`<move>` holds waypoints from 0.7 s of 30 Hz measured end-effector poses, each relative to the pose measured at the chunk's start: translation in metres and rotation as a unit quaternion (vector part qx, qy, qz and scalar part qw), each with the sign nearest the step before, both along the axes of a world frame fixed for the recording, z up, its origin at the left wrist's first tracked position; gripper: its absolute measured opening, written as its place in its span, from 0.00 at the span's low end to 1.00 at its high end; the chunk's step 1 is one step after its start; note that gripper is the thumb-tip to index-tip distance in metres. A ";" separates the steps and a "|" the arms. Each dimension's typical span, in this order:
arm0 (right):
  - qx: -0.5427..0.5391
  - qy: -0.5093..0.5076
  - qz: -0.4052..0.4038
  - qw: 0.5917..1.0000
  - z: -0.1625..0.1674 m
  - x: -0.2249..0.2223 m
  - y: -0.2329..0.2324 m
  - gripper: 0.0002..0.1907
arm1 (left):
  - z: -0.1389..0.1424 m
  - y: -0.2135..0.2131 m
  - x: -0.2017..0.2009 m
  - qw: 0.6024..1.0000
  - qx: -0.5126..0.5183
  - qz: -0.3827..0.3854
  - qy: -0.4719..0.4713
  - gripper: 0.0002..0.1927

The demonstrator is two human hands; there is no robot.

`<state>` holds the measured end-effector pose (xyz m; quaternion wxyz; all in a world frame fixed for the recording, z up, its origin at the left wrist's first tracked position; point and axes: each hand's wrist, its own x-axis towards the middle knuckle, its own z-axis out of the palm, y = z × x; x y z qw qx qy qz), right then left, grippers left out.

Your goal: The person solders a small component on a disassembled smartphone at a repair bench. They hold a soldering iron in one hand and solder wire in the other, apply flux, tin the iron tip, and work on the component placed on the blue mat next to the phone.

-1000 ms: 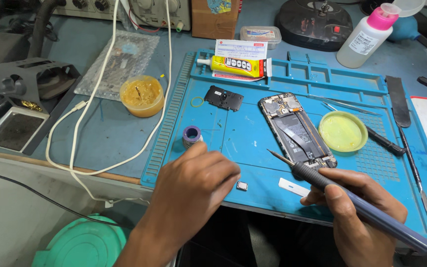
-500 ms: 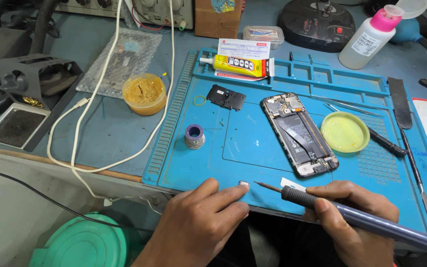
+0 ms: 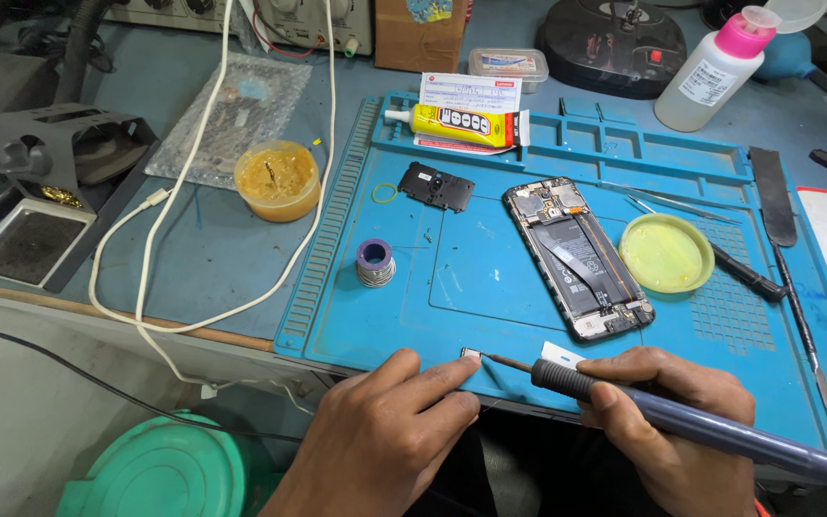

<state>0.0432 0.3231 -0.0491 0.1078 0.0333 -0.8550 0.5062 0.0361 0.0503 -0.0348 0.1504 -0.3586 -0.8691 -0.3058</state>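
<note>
My right hand (image 3: 674, 414) grips a dark blue soldering iron (image 3: 701, 429) whose thin tip points left and meets a tiny silver part (image 3: 471, 354) near the front edge of the blue work mat (image 3: 490, 278). Fingertips of my left hand (image 3: 385, 431) press down beside that part, holding it on the mat. An opened phone (image 3: 576, 257) with its back off lies farther back in the middle of the mat. A small solder spool (image 3: 374, 262) stands to its left, and a black cover piece (image 3: 435, 185) lies behind the spool.
A yellow lid (image 3: 666, 253), tweezers (image 3: 667, 199) and a black spatula (image 3: 773, 194) lie right of the phone. A glue tube (image 3: 461, 123), flux tub (image 3: 278, 180), white bottle (image 3: 713, 69), iron stand (image 3: 55, 153) and white cable (image 3: 160, 220) surround the mat. A green bin (image 3: 169, 471) stands below the bench.
Both hands have drawn back from the phone toward the mat's front edge. The iron tip now touches the small silver part and my left fingers hold it.
</note>
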 end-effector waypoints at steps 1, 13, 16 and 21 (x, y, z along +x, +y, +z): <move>0.002 0.002 0.001 1.000 0.000 0.000 0.000 0.10 | 0.000 0.000 0.000 1.000 -0.001 0.001 -0.001 0.08; -0.001 0.013 0.008 1.000 -0.001 0.001 -0.001 0.11 | 0.000 -0.001 0.001 1.000 0.011 0.002 -0.006 0.07; -0.007 -0.012 -0.008 1.000 -0.002 0.001 0.000 0.11 | -0.001 -0.001 0.001 1.000 0.012 0.002 -0.009 0.07; -0.068 0.013 -0.002 0.998 -0.006 0.004 0.001 0.10 | -0.003 -0.002 0.000 1.000 0.023 -0.002 -0.004 0.07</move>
